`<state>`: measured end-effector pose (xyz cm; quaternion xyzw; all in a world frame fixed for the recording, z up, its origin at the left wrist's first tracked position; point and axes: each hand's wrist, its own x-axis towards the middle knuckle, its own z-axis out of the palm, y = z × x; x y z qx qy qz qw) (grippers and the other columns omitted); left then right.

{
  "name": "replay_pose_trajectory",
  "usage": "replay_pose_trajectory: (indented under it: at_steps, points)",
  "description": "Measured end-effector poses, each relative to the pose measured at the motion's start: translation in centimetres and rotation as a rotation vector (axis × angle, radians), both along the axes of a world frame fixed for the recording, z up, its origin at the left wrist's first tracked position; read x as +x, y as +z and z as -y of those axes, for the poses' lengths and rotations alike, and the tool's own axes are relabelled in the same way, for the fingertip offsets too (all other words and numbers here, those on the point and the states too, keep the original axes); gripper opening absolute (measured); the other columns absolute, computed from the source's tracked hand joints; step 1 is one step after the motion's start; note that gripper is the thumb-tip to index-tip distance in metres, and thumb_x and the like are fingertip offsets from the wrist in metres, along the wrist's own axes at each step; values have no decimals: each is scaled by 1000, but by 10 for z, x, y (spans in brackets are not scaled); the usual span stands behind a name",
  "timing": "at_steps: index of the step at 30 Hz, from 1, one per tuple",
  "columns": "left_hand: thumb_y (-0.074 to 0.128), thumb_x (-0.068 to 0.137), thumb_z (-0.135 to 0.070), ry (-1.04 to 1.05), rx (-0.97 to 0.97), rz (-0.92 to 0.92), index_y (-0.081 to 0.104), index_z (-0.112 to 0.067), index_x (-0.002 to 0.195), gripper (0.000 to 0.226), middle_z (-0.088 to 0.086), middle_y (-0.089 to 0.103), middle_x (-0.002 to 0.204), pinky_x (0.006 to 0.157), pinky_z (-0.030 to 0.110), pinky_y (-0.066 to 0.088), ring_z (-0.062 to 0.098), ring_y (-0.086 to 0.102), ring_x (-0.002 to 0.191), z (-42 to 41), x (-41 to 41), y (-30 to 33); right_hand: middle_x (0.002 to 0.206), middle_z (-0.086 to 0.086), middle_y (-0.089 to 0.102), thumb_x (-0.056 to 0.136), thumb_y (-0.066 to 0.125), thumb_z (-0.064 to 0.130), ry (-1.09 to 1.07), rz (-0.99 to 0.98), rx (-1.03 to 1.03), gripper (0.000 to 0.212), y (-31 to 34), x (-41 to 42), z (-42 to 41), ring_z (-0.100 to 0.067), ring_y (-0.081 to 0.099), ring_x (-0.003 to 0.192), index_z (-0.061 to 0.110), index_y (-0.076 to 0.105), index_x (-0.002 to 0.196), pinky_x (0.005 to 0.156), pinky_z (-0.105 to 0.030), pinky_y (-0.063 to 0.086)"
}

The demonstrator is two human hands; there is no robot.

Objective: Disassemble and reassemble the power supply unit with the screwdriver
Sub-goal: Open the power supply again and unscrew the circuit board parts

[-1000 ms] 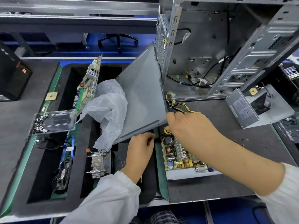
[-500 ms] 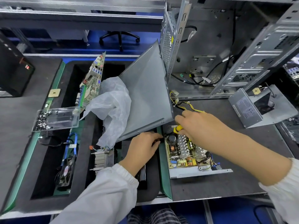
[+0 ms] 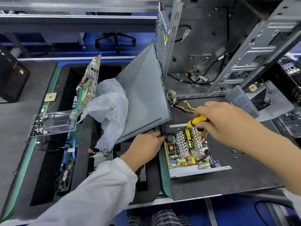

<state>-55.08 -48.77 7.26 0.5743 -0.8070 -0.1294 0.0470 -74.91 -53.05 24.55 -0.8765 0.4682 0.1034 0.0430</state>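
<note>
Power supply unit (image 3: 189, 150): on the counter (image 3: 244, 173), just right of the left hand (image 3: 145, 145), under the right hand (image 3: 223, 121).
Screwdriver (image 3: 196, 121): in the right hand, over the unit's far end.
Side panel (image 3: 143, 97): beyond the left hand, leaning against the computer case (image 3: 211, 46).
Computer case: beyond the right hand.
Plastic bag (image 3: 110, 110): left of the panel.
Screw box (image 3: 53, 123): far left of the left hand.
Loose screws (image 3: 234, 154): right of the unit, under the right forearm.
</note>
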Motion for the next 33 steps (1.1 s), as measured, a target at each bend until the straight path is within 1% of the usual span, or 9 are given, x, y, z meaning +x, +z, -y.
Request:
replay_pose_trajectory:
  at_steps: [1,3,5,6,12,17,19,23,33]
  points:
    - [37,105,-26,4,21,-38,60,-18,124,31,3,55,107,72,39,49,24,58,100,2,-1,0,100,6,49,95,47,39,-7,22,0,22,0,-3,-1,-21,56,95,29,52,113,76,-36,49]
    - [44,103,-19,99,103,-245,67,-8,109,26,8,59,102,79,41,49,26,61,94,3,-6,-1,100,6,51,94,48,39,-28,72,-9,21,1,-6,-4,-22,56,94,28,53,112,77,-38,49]
    - [53,99,-14,250,120,-436,72,-7,110,22,9,65,104,86,38,48,24,62,96,2,-13,-3,98,6,52,94,49,39,-42,120,-27,21,0,-9,-6,-21,56,92,28,54,111,76,-39,49]
    - [57,97,-14,310,102,-468,73,-9,111,21,7,67,107,88,36,48,23,62,97,2,-17,-3,97,7,52,93,49,39,-45,135,-35,22,-1,-10,-6,-21,56,90,28,55,111,75,-38,49]
    - [63,94,-22,454,40,-427,74,-21,111,21,-4,69,111,80,31,52,17,64,92,-2,-25,-4,96,9,46,95,46,41,-7,108,-29,24,-8,-2,-6,-21,57,91,31,54,116,71,-33,46]
    - [64,92,-33,509,53,-391,73,-29,111,21,-11,70,106,73,32,54,14,65,88,-4,-22,-3,109,4,47,99,41,37,64,0,-9,24,-24,18,-1,-24,59,95,27,51,119,71,-33,44]
    - [64,92,-38,520,59,-378,72,-31,111,22,-11,70,101,71,31,53,13,64,89,-4,-21,-3,112,2,47,100,40,35,93,-56,-22,24,-30,24,0,-23,59,94,25,49,120,68,-31,43]
    - [64,91,-40,545,53,-388,72,-33,108,20,-10,69,94,67,27,49,11,64,87,-3,-23,-4,111,-1,46,100,41,32,123,-124,-29,22,-35,30,3,-23,60,93,23,48,119,68,-33,47]
    - [66,89,-39,566,39,-404,71,-34,105,17,-10,69,85,67,28,50,12,65,83,-2,-25,-8,110,1,46,100,40,34,132,-88,-17,23,-37,30,2,-22,59,92,23,49,117,68,-32,46]
